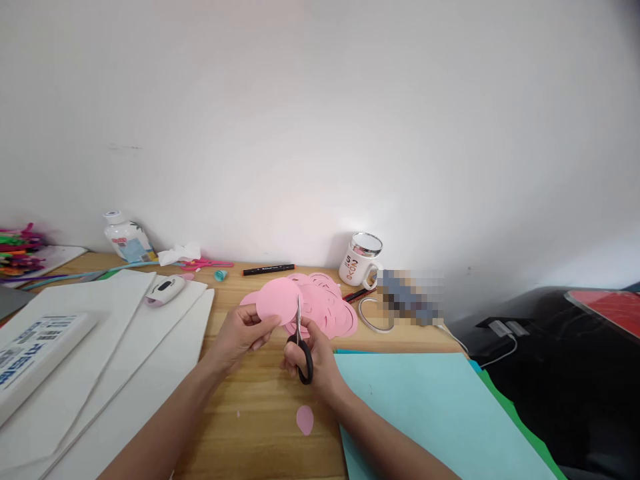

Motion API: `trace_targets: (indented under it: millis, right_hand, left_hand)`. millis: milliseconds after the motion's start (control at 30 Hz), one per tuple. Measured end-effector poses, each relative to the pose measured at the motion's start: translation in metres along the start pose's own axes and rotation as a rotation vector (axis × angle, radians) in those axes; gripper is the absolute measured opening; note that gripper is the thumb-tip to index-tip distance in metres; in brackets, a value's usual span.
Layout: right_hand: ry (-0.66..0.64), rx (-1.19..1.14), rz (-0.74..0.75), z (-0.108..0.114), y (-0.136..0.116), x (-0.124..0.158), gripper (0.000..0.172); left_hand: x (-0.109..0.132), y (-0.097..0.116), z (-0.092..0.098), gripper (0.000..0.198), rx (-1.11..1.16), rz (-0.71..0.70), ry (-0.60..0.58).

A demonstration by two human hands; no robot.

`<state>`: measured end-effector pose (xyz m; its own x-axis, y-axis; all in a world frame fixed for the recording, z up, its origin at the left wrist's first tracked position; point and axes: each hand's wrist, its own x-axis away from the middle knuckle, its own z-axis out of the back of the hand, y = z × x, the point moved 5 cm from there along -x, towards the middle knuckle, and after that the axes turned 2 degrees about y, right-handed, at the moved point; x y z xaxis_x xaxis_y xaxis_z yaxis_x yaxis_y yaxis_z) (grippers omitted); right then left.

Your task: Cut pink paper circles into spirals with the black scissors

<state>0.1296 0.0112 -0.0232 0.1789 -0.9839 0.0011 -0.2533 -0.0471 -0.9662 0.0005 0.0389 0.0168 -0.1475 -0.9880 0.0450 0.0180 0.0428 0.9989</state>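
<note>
- Head camera, looking down at a wooden desk (260,413): the right hand (313,363) grips black-handled scissors (301,347), fingers through the loops, blades pointing up and away from the person.
- Blade tips meet the near edge of a round pink paper piece (279,299); whether the blades are parted or shut is hard to tell at this size.
- Left hand (245,332) pinches that pink piece at its lower left edge, thumb on top, holding it just above the desk.
- Behind the held piece lies a pile of pink paper offcuts (333,310), flat on the wood and partly hidden by it.
- One small pink scrap (305,420) rests on the desk below the right wrist.
- Light blue paper sheet (435,413) lies to the right of the hands, with a green sheet's edge showing beneath it.
- White foam sheets (115,360) are stacked at left, a small white device (166,289) resting on them.
- Along the wall stand a white mug (359,260), a black marker (269,269) and a white bottle (126,239).
</note>
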Motion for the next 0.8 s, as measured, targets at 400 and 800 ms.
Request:
trace_targets:
  millis: [400,800]
  right_hand:
    - [-0.024,-0.010,-0.021,-0.005,0.002,0.003,0.050]
    - [0.010,-0.012,0.006,0.001,-0.012,0.002,0.058]
  left_hand:
    - [-0.001,-0.004,0.002,0.035,0.095,0.074,0.038]
    - [0.000,-0.004,-0.003,0.038,0.046,0.038,-0.045]
